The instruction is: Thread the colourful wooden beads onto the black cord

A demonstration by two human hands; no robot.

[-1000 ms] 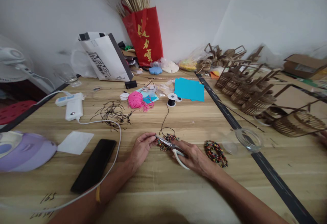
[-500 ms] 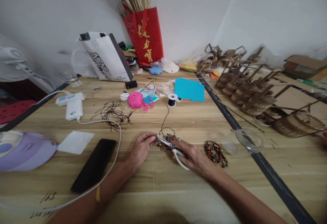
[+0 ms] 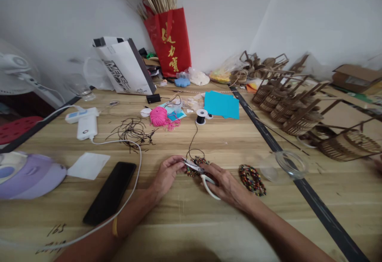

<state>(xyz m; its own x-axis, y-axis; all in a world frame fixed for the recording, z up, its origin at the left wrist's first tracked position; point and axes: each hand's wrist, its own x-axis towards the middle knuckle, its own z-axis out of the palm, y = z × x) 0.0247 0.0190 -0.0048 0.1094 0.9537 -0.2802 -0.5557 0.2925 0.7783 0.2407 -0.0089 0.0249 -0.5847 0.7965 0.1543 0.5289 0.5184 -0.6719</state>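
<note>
White-handled scissors [image 3: 209,184] are in my right hand [image 3: 228,186], fingers wrapped around the handles. Their blades point left and reach the fingertips of my left hand [image 3: 168,172], which is closed in a pinch on thin black cord. The pinched bit of cord is mostly hidden. From a white spool [image 3: 201,113], the black cord [image 3: 194,136] runs down to the fingertips and curls in a loop. Colourful small beads [image 3: 199,161] lie in a strand beneath the blades. To the right of my right hand rests a coiled bead string [image 3: 252,179].
Left on the wooden table lie a black phone [image 3: 110,192], white paper [image 3: 89,165], a white cable [image 3: 139,166] and cut black cords [image 3: 133,132]. Pink yarn [image 3: 158,116] and blue sheets [image 3: 221,104] sit farther back. Right are a clear jar [image 3: 291,164] and small woven baskets [image 3: 346,144].
The scissors' blades have shifted slightly at my left fingertips, and the left fingers have tilted a little. Both hands otherwise stay in place.
</note>
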